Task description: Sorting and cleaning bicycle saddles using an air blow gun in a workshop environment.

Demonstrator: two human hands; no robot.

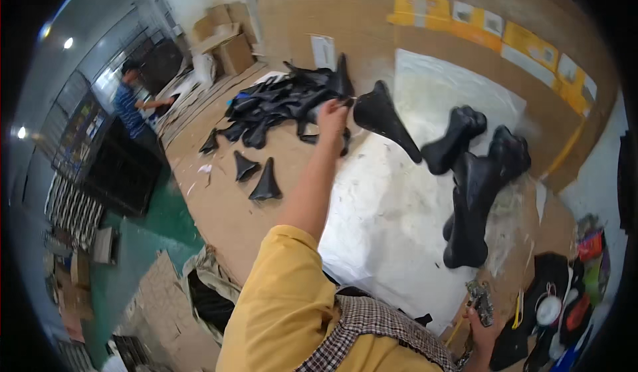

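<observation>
My left hand [332, 121] stretches out to the pile of black saddle covers [276, 109], its fingers pinched together. Dark material shows at the fingertips, but I cannot make out which piece it belongs to. Just right of the fingers is a black bicycle saddle [384, 116], its narrow end slanting down to the right. Low on the right, my right hand [480, 335] is closed round a worn, grey metal hand tool [481, 302] whose kind is unclear. Several more black saddles [473, 202] lie grouped on the white sheet [385, 206] at the right.
Two loose black pieces [266, 182] lie on the cardboard tabletop [229, 219]. A cardboard wall [332, 16] with yellow tape closes off the back. Tools and a white roll [548, 310] crowd the right corner. Another person [133, 103] works at the far left.
</observation>
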